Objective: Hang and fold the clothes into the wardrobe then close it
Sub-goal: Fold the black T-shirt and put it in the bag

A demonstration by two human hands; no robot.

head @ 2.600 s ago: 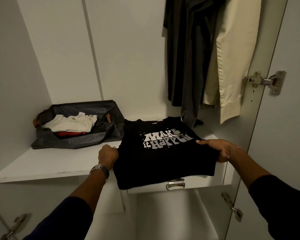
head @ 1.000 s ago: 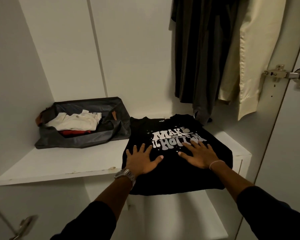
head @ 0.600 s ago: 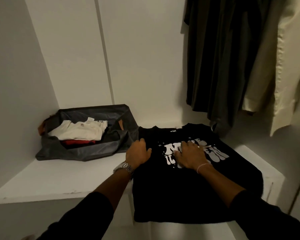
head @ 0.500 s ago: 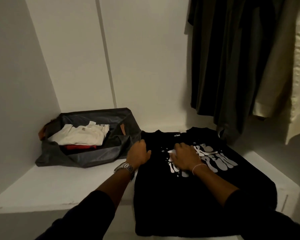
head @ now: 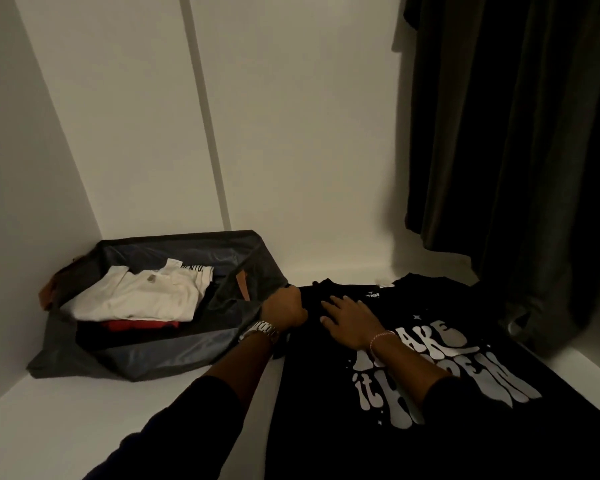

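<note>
Both hands have slid to the collar of the folded black T-shirt (head: 430, 375) on the shelf (head: 84, 410). Left hand (head: 284, 306) grasps its shoulder edge; right hand (head: 350, 318) lies flat, released, just beside. Placement appears nearly complete.

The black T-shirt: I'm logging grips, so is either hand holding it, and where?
The left hand grips the black T-shirt at its left edge near the collar. The right hand only rests flat on it, below the collar.

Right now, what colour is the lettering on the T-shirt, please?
Pale grey-white lettering, clearest in the head view.
</note>
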